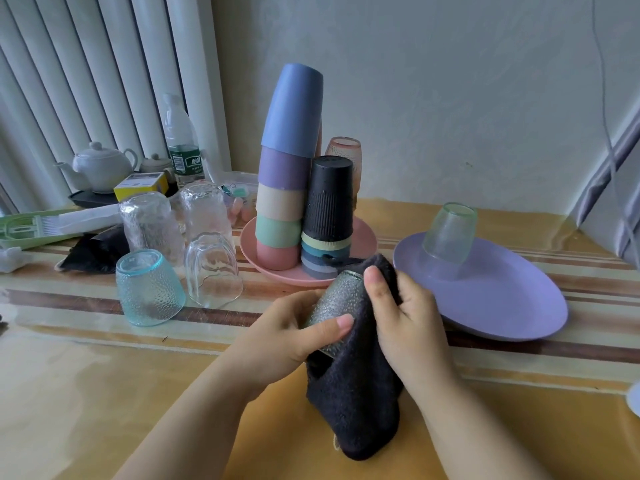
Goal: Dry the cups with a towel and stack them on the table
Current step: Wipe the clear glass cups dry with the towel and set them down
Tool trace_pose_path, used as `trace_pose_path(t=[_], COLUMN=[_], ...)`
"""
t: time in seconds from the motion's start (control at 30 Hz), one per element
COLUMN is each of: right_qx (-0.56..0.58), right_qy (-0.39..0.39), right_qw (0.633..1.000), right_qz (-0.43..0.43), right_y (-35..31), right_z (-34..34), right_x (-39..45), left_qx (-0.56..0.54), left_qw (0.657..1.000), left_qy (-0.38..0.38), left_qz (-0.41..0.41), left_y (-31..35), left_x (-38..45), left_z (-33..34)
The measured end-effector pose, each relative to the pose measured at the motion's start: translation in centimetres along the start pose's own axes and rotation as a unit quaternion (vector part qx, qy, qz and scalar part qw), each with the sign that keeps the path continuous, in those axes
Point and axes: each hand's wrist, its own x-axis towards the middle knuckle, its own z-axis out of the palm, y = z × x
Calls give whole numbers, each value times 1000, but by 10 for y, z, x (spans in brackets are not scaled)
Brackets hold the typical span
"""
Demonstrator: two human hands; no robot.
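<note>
We are holding a grey dimpled glass cup (334, 306) above the table (104, 393), tilted on its side, near the front middle of the view. Our left hand (294, 329) is gripping the cup, thumb curled across its wall. Our right hand (401, 306) is pinching a dark towel (353, 403) against the cup's far side, fingers curled into the cloth; the rest of the towel is hanging down.

To dry it well, we are judging that the left hand should be turning the cup while the right keeps the cloth pressed on the glass, then pushing cloth inside the mouth. The dimples probably hold water, so slow rubbing suits.

Counting what is waiting: four glass cups are standing upside down at left, one of them a teal cup (149, 287). One green glass (448, 233) is sitting inverted on the purple plate (512, 306). On the pink plate (360, 242) two stacks are rising: five pastel cups (287, 168), and a black-topped stack (327, 216) whose count we cannot tell. An amber glass (344, 150) is peeking out behind.
</note>
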Motion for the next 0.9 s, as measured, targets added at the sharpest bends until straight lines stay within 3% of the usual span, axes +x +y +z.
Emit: trace_pose_path(t=[0.1,0.2,0.3,0.5,0.6,0.73,0.8,0.9], right_qx=[-28,-10,-11,-59,-77,-97,-90,-49], right_qy=[86,111,55,-174,-190,-167,-166,-164], right_qw=[996,993,997,981,978,981,982,984], right_qz=[21,50,51,61,43,16,6,-42], right_y=[0,5,5,11,10,11,10,2], right_z=[1,2,4,12,11,12,15,19], right_x=[1,2,1,-3,-4,-8,-11,-14], left_qx=[-11,-17,-16,60,164,383,403,332], left_qw=[999,997,993,980,972,908,893,899], left_qy=[31,72,120,188,166,149,191,286], left_qz=[2,4,-1,3,-15,-79,-68,-28], left_y=[-2,-3,-8,-9,2,25,31,33], left_x=[1,3,5,2,7,6,-6,-34], left_z=[7,7,0,-4,-7,-18,-30,-56])
